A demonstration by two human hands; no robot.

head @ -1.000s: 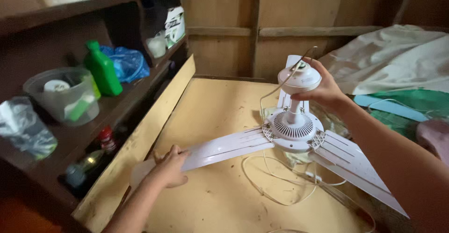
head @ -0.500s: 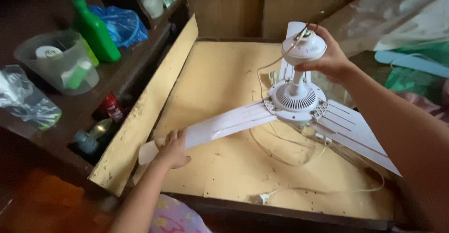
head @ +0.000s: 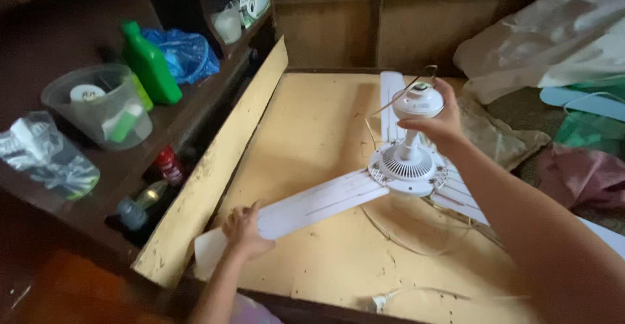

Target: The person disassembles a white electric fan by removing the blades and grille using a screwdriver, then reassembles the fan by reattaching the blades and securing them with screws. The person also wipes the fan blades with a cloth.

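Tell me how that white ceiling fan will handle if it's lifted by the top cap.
The fan would probably hang bottom-heavy: the right hand holds only the small cap, with the motor housing below. The long thin blade under the left hand looks likely to flex and swing. The loose wire on the board may drag or snag.

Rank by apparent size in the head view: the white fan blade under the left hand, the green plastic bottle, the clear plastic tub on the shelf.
1. White fan blade
2. Clear plastic tub
3. Green plastic bottle, though close to the tub.
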